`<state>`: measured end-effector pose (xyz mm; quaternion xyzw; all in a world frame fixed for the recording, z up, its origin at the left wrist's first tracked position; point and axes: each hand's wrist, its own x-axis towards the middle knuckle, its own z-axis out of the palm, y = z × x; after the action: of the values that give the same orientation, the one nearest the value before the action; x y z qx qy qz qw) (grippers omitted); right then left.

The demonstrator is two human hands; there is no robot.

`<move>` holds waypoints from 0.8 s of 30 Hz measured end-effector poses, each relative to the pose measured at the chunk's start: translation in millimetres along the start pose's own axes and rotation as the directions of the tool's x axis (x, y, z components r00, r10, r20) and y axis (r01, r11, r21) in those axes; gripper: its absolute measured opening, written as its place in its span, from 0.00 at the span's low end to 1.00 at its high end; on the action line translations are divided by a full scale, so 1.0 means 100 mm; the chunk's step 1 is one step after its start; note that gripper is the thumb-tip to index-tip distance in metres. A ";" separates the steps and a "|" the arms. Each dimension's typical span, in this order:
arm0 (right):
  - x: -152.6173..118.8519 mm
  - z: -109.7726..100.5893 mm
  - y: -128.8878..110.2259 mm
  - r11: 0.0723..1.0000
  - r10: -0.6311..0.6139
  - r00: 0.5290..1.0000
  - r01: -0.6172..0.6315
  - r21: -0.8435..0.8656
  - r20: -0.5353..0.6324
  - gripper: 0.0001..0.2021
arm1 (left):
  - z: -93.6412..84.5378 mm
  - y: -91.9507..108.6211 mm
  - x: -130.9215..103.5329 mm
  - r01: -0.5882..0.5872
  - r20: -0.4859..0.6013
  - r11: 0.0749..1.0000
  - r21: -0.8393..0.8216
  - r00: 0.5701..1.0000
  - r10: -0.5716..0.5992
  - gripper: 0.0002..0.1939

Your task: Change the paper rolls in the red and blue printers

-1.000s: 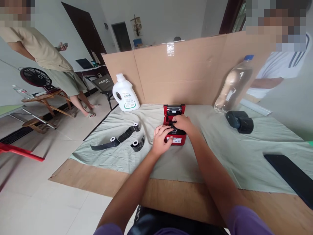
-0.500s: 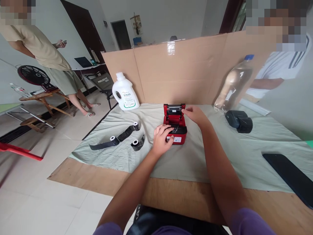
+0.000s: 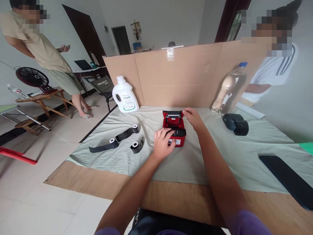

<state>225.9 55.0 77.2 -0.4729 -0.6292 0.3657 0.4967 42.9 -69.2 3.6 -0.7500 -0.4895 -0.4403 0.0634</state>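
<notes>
A small red and black label printer (image 3: 180, 141) stands on the cloth in front of me, its lid (image 3: 173, 114) raised and tilted over the inside. My left hand (image 3: 163, 142) braces the printer's front left corner, fingers on the black top and thumb against the labelled front. With the fingertips closed at the lid's right edge, my right hand (image 3: 193, 118) grips it. What lies inside the printer is mostly hidden by the lid and my left fingers. To the left, a few black paper rolls (image 3: 111, 144) with white cores lie partly unrolled.
Behind stands a cardboard panel (image 3: 186, 75). A white detergent jug (image 3: 126, 98) is back left, a large clear bottle (image 3: 231, 86) back right. Right of me lie a black device (image 3: 235, 124) and a dark phone (image 3: 286, 179). One person (image 3: 46, 55) stands left, another (image 3: 276, 71) behind the panel.
The printer's lid has swung forward and down from a more upright position, my right hand moving with it. My left hand stays on the printer. The view has shifted slightly.
</notes>
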 end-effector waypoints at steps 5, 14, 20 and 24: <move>-0.02 0.01 -0.01 1.000 0.019 1.000 -0.019 0.015 -0.003 0.15 | 0.02 0.04 0.00 -0.008 0.024 1.000 0.005 1.000 0.008 0.21; -0.10 -0.11 -0.10 0.982 0.186 0.973 -0.180 -0.052 0.136 0.09 | 0.01 0.02 -0.02 -0.032 0.005 0.999 0.026 0.999 0.032 0.20; -0.22 -0.18 -0.05 0.912 0.347 0.879 -0.237 -0.334 0.327 0.36 | -0.02 -0.01 0.00 -0.085 -0.038 0.993 0.086 0.995 0.089 0.16; -0.25 -0.27 -0.04 0.914 0.399 0.791 -0.304 -0.269 0.463 0.43 | -0.06 -0.08 0.02 -0.068 -0.036 0.995 0.077 0.997 0.071 0.18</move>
<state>252.1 29.5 80.5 -0.5113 -0.6686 0.5049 0.1911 33.4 -67.0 6.2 -0.7551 -0.4781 -0.4332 0.1166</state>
